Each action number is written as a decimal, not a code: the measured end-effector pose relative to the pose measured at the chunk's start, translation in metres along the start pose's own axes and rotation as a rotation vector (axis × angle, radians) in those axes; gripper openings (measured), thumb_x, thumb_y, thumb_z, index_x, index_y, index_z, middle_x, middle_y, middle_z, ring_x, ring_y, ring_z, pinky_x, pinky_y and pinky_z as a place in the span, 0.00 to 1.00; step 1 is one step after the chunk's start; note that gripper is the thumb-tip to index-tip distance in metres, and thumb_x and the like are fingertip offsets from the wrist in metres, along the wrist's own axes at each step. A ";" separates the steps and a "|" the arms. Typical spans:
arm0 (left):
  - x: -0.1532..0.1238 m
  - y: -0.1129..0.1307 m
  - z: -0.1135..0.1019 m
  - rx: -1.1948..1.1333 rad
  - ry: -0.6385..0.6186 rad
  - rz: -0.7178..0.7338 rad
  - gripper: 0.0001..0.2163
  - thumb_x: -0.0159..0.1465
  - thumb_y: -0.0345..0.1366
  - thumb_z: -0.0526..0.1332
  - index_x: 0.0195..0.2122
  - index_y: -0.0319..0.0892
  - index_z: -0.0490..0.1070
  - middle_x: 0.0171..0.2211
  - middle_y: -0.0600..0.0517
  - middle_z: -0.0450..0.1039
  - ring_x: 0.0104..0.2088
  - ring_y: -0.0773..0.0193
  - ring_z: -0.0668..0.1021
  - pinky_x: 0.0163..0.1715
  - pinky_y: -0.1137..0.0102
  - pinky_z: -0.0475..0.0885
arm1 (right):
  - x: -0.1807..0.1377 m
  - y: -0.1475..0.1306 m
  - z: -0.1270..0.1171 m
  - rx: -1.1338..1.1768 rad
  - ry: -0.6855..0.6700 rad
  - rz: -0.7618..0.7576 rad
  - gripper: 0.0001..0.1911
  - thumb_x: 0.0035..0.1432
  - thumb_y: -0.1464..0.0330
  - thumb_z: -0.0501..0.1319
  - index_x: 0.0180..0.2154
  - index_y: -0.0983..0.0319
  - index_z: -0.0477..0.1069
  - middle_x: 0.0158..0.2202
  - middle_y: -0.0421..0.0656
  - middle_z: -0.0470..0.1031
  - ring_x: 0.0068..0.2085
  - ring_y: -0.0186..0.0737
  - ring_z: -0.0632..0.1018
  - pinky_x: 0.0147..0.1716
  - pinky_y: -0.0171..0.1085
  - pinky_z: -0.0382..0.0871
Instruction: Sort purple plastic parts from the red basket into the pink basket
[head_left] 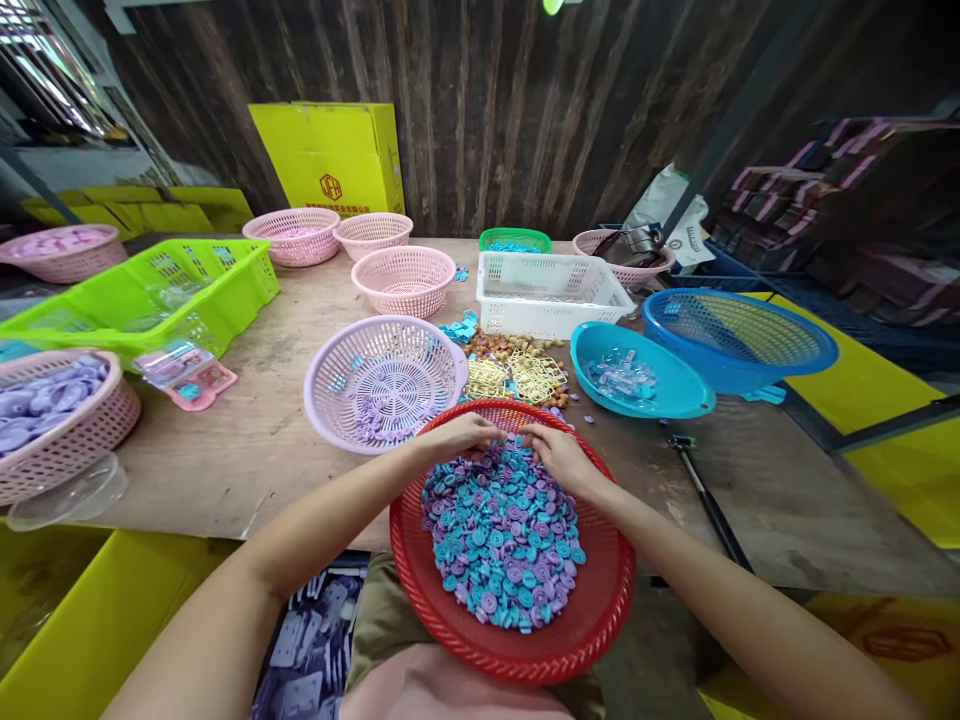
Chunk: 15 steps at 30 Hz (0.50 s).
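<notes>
Big wooden table [247, 440] takes up most of the view, with its near edge running right under the red basket [600, 600], which hangs partly off that edge over the person's lap. Only real bare patches of tabletop are front-left and along the right side, where a dark tool [701, 490] lies. Next down in size: a green crate [225, 275] at the left edge, a white crate [547, 290] mid-back, a dark blue basket [739, 335] poking past the right edge, then a teal bowl [675, 395] just beside it. A lilac basket [382, 375] sits touching the red one's far rim. Pink baskets [405, 280] crowd the back. Inside the red basket there's a heap of blue and purple discs [499, 540]. Left hand [461, 437] and right hand [555, 455] are both at the far end of that heap, fingers curled down into the discs and almost meeting; can't tell whether either has actually pinched one, since the fingertips are buried.
</notes>
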<state>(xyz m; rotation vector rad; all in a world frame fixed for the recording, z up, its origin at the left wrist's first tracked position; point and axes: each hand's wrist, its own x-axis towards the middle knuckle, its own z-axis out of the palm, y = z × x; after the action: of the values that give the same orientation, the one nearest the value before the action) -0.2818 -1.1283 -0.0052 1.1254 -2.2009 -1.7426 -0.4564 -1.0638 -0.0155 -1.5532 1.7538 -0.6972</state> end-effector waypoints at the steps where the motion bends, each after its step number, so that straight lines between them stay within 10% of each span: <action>1: -0.003 0.000 -0.001 -0.136 -0.055 -0.021 0.12 0.63 0.40 0.47 0.27 0.39 0.64 0.17 0.61 0.48 0.16 0.74 0.55 0.18 0.76 0.52 | 0.001 -0.001 0.000 0.091 -0.028 0.021 0.16 0.53 0.78 0.48 0.38 0.65 0.72 0.29 0.42 0.73 0.25 0.30 0.68 0.26 0.31 0.63; 8: -0.016 0.000 -0.002 -0.548 -0.168 -0.104 0.09 0.63 0.33 0.42 0.31 0.39 0.59 0.18 0.58 0.54 0.17 0.74 0.62 0.17 0.81 0.55 | 0.007 -0.008 0.006 0.540 -0.179 0.190 0.07 0.48 0.75 0.51 0.30 0.64 0.66 0.21 0.36 0.66 0.19 0.27 0.62 0.17 0.29 0.50; 12: -0.022 -0.006 -0.004 -0.536 -0.163 -0.101 0.08 0.62 0.37 0.49 0.29 0.39 0.62 0.16 0.59 0.55 0.16 0.74 0.62 0.15 0.79 0.54 | 0.008 -0.005 0.004 0.243 -0.148 0.021 0.06 0.51 0.72 0.52 0.30 0.63 0.68 0.22 0.36 0.67 0.23 0.31 0.66 0.23 0.31 0.56; 15: -0.027 -0.012 -0.007 0.013 -0.082 -0.031 0.12 0.59 0.42 0.56 0.26 0.39 0.67 0.14 0.60 0.54 0.15 0.73 0.62 0.16 0.77 0.55 | 0.008 -0.004 0.003 -0.181 -0.070 -0.138 0.07 0.54 0.72 0.53 0.31 0.63 0.71 0.32 0.41 0.74 0.34 0.36 0.72 0.35 0.33 0.61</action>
<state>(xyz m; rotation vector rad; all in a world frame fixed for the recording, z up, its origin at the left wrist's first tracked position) -0.2536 -1.1178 -0.0041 1.1163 -2.2564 -1.8202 -0.4521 -1.0718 -0.0150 -1.8132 1.7085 -0.5547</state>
